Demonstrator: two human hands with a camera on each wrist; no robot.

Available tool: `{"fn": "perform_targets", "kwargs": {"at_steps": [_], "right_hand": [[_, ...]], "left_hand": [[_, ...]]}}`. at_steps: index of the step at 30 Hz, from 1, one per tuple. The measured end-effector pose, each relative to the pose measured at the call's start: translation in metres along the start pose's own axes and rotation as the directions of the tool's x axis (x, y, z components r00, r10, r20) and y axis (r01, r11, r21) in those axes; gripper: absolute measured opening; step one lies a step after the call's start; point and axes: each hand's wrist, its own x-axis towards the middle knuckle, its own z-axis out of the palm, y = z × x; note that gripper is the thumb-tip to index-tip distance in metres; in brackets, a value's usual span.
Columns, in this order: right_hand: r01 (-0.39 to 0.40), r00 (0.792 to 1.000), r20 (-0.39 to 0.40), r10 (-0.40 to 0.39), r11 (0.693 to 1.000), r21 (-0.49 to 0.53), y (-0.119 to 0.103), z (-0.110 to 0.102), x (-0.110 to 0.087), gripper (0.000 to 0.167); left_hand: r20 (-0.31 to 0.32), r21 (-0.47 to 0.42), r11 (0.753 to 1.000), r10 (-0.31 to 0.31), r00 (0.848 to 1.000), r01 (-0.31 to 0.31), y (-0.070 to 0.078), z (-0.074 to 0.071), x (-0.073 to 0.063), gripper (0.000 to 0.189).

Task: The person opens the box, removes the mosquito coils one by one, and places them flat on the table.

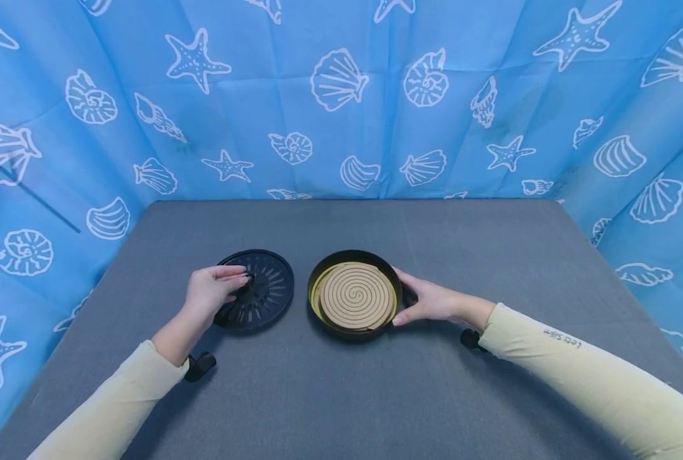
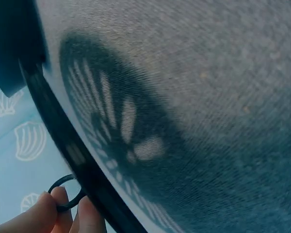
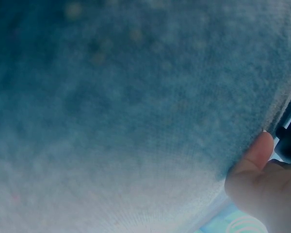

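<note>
My left hand (image 1: 210, 294) pinches the small ring handle (image 2: 63, 179) of a round black slotted lid (image 1: 273, 291). The left wrist view shows this lid (image 2: 75, 148) edge-on, held off the table. To its right sits a round black mosquito coil holder (image 1: 349, 333) with a yellowish inside. Tan mosquito coils (image 1: 357, 295), wound in a flat spiral, lie in it. My right hand (image 1: 430, 301) grips the holder's right side, thumb at the front and fingers behind. In the right wrist view the thumb (image 3: 259, 151) is beside a dark edge; most of the holder is out of that view.
A grey cloth-covered table (image 1: 341, 396) lies under everything. The lid's slotted shadow (image 2: 119, 116) falls on the cloth. Blue curtains (image 1: 295, 96) with white shells and starfish hang behind and at both sides. A dark wrist camera (image 1: 200, 367) sits under the left sleeve.
</note>
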Motion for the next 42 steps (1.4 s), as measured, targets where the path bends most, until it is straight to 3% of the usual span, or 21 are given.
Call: {"fn": "perform_targets", "kwargs": {"at_steps": [11,23,29,35,38,42], "right_hand": [[0.000,1.000,-0.002,0.000,1.000,0.001,-0.001,-0.001,-0.001,0.104],[-0.052,0.998,0.034,0.049,0.994,0.092,-0.015,-0.011,-0.008,0.097],[-0.041,0.996,-0.068,0.053,0.985,0.165,-0.029,-0.018,-0.017,0.073],[-0.002,0.982,-0.176,0.069,0.934,0.357,-0.049,-0.022,-0.020,0.055],[0.016,0.986,-0.159,0.058,0.905,0.425,-0.057,-0.021,-0.019,0.054],[-0.001,0.992,-0.110,0.062,0.874,0.486,-0.061,-0.017,-0.014,0.053]], "left_hand": [[0.031,-0.002,0.999,-0.053,0.998,0.053,-0.007,0.003,0.008,0.036],[0.034,0.008,0.997,-0.080,0.996,0.080,-0.013,0.001,0.006,0.038],[-0.016,-0.008,1.000,-0.016,1.000,0.015,-0.004,-0.002,-0.004,0.042],[-0.032,-0.024,0.992,0.119,0.992,-0.120,0.011,0.000,-0.019,0.045],[-0.007,-0.057,0.987,0.149,0.989,-0.149,0.018,0.007,-0.024,0.047],[0.106,-0.116,0.983,0.157,0.982,-0.145,0.024,0.019,-0.026,0.050]]}}
